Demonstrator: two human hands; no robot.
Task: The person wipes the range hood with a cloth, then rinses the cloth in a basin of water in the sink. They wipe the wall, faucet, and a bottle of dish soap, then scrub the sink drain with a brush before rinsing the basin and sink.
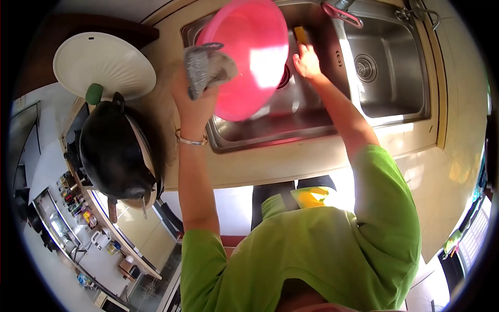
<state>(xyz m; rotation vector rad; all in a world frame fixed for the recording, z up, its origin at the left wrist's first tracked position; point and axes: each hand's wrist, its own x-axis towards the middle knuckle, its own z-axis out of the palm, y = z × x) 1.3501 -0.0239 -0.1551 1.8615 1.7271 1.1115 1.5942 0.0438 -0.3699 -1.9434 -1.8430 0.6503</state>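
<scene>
My left hand point(201, 99) is closed on a grey scouring cloth point(197, 70) with a silvery mesh face and a hanging loop. Right beside it, a pink plastic basin point(249, 67) is tilted on its side over the left sink bowl point(270, 132), its inside partly in bright sun. My left fingers are largely hidden behind the cloth. Inside the same bowl, my right hand point(307, 62) reaches out with its fingers extended, the tips just short of a yellow sponge point(300, 35) near the back wall.
The right sink bowl point(387, 88) has a drain strainer, and a pink-handled item point(341, 14) lies at its back edge by the faucet. On the left are a large white lid point(104, 65) with a green knob and a black wok point(117, 151).
</scene>
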